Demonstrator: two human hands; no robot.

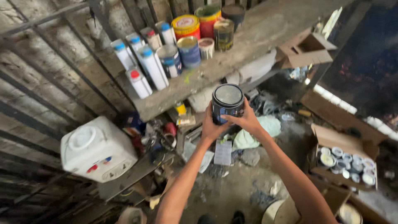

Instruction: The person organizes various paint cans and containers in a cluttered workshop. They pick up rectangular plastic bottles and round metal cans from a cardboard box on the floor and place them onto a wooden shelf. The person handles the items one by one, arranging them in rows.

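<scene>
A dark blue paint can (pixel 227 103) with a shiny metal lid is held upright in front of me, just below the edge of a concrete shelf (pixel 248 45). My left hand (pixel 210 127) cups its left side and bottom. My right hand (pixel 247 119) wraps its right side from below. Both arms reach up from the bottom of the view.
The shelf carries several white spray cans (pixel 143 68) with blue and red caps and several paint tins (pixel 188 39). A white water dispenser (pixel 97 150) sits at the left. An open cardboard box of small tins (pixel 346 164) stands at the right. Rags, papers and clutter cover the floor.
</scene>
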